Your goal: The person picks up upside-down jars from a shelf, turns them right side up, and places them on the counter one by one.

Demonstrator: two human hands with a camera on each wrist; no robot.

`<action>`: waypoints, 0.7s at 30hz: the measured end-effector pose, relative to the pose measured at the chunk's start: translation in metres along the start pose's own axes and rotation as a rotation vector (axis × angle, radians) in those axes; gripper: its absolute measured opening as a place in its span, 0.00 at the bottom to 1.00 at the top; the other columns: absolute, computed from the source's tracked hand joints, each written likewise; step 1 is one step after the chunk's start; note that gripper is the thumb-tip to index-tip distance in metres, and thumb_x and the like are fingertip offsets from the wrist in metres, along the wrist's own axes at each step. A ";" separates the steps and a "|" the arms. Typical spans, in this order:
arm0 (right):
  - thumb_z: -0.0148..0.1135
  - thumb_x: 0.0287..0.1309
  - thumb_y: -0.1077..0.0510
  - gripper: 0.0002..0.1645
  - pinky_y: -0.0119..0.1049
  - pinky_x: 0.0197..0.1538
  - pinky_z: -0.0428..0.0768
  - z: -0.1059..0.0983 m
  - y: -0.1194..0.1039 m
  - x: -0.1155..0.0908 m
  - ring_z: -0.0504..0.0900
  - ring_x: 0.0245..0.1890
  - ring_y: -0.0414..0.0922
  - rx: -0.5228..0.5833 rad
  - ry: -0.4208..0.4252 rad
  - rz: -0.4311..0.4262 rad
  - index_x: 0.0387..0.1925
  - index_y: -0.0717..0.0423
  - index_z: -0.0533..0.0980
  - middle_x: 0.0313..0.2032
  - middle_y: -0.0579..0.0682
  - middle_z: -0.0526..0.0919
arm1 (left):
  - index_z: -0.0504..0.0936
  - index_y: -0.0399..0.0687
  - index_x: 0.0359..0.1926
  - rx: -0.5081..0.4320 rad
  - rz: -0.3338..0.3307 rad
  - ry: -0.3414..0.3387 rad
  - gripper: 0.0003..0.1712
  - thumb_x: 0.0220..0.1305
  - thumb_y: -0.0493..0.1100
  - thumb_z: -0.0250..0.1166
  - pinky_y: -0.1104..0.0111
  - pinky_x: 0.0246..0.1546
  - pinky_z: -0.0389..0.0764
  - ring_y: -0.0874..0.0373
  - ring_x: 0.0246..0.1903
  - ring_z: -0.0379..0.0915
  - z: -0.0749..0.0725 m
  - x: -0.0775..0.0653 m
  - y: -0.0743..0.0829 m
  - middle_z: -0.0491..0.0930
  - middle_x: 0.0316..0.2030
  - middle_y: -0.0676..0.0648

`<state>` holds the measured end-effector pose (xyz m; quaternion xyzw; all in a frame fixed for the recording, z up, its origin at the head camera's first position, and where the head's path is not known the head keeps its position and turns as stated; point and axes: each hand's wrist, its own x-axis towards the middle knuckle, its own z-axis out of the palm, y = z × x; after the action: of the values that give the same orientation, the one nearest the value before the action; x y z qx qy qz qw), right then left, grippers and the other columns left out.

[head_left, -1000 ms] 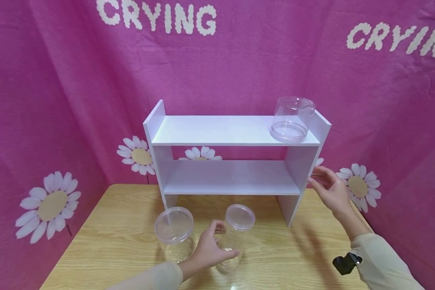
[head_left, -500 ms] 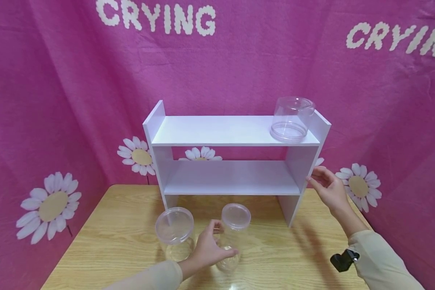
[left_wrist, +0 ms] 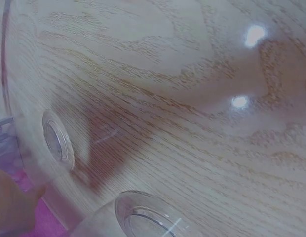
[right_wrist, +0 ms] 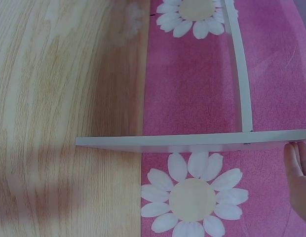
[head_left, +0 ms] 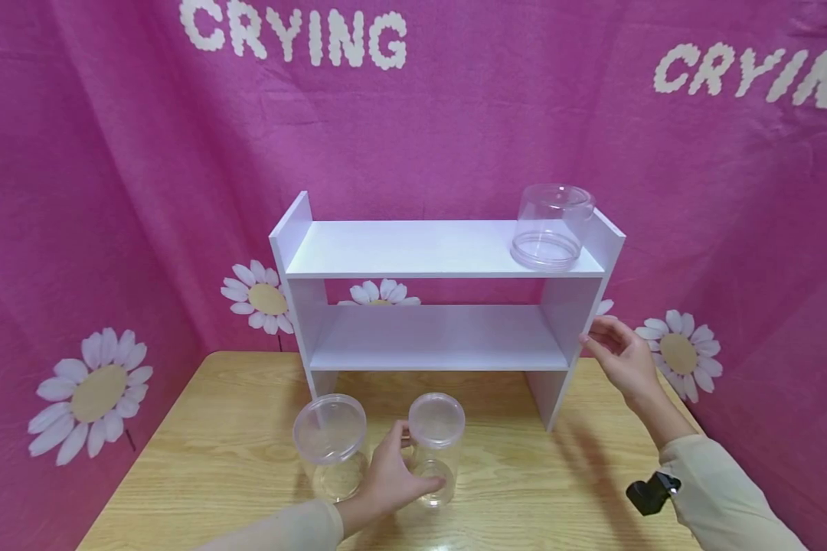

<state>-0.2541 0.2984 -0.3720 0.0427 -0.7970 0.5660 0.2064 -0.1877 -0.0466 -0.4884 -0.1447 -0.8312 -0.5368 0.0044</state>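
My left hand [head_left: 391, 476] curls round a narrow clear jar [head_left: 448, 463] that stands upright on the table, lid up. Its thumb crosses the near side of the jar. Just left of that hand stands a wider clear jar [head_left: 317, 459] with a round lid. In the left wrist view, part of the hand [left_wrist: 15, 205] shows at the lower left, near two round clear bases. My right hand [head_left: 623, 360] has its fingertips against the outer face of the white shelf's right side panel [right_wrist: 192, 140]. Thumb and fingers are loosely bent there, the thumb at the front edge.
The two-tier white shelf [head_left: 413, 249] stands at the back of the wooden table [head_left: 200, 459]. Another clear jar [head_left: 551, 229] sits at the right end of its top board. A pink cloth [head_left: 455, 115] with daisies hangs behind and along the sides.
The narrow jar, leaning to the right a second ago, has come upright and slightly left with my left hand round it. My right hand stays at the shelf's side panel.
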 end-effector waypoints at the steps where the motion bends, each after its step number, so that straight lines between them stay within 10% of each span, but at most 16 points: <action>1: 0.63 0.59 0.64 0.12 0.11 0.40 0.76 0.000 0.000 0.000 0.76 0.36 0.19 -0.007 0.000 0.000 0.43 0.49 0.75 0.32 0.21 0.77 | 0.68 0.45 0.53 -0.001 0.001 0.003 0.42 0.36 0.44 0.80 0.51 0.50 0.82 0.43 0.55 0.72 0.000 0.000 0.000 0.76 0.53 0.42; 21: 0.63 0.59 0.65 0.15 0.11 0.39 0.76 0.001 0.001 0.001 0.77 0.35 0.20 0.029 0.006 0.022 0.39 0.40 0.76 0.31 0.22 0.78 | 0.62 0.46 0.63 -0.017 0.032 0.086 0.57 0.31 0.50 0.83 0.45 0.61 0.70 0.45 0.59 0.70 -0.012 0.003 0.053 0.74 0.57 0.42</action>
<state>-0.2553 0.2978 -0.3732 0.0353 -0.7884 0.5800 0.2020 -0.1791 -0.0363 -0.4353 -0.1346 -0.8232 -0.5495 0.0473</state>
